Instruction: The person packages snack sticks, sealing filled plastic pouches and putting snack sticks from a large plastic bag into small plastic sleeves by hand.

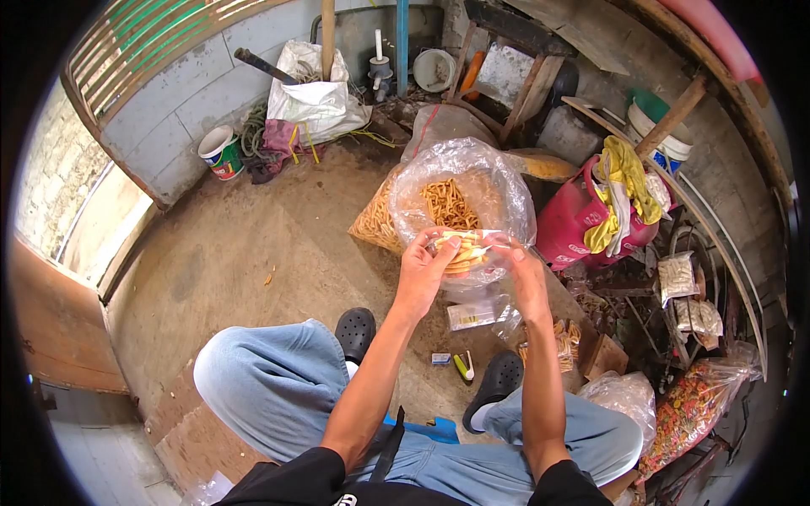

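Between my two hands is a small clear plastic bag of yellow snack sticks [461,255]. My left hand [424,268] is closed around its left side, the thumb lying over the front. The fingers of my right hand [525,271] pinch the clear plastic at the bag's right end. Just beyond and below the hands stands a large open plastic sack [511,196] with brown snack sticks [453,205] inside. On the floor beneath are a pack of clear plastic bags [472,316], a green stapler [463,366] and a small blue box [440,358].
Filled snack packets [567,344] lie beside my right shoe [498,384]. A pink gas cylinder [567,215] with yellow gloves [623,190] stands to the right. A paint bucket [221,153] and white sack [314,101] sit by the back wall. A colourful filled bag [696,405] leans at lower right.
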The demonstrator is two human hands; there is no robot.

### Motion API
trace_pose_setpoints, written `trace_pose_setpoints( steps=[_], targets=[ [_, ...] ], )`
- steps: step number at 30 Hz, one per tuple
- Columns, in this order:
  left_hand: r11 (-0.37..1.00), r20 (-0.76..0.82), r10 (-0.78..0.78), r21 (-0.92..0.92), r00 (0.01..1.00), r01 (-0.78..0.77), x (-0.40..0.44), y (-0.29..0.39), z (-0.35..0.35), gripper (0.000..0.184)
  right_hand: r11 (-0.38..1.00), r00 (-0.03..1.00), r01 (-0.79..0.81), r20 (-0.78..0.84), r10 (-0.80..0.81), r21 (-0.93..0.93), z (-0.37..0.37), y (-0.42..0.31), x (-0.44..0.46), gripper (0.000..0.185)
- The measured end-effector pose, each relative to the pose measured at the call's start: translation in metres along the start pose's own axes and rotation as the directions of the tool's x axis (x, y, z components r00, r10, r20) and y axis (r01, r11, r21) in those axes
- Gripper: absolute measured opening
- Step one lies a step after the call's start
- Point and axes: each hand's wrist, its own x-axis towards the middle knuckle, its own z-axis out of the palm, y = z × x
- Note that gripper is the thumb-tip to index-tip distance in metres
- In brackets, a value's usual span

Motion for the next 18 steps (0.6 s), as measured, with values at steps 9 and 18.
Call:
trace_pose_setpoints(
  steps=[9,18],
  targets=[
    [0.999,-0.011,0.021,-0.031,1.000,-0.022,0.002,-0.004,-0.002,0.026,0.999,0.999,0.006,-0.039,-0.008,-0.048,0.002,0.005,0.000,0.050],
    [1.000,0.004,0.004,0.020,1.000,-0.004,0.004,-0.004,-0.006,0.024,0.987,0.999,-0.006,0.043,0.013,-0.158,0.010,0.005,0.003,0.061]
  ],
)
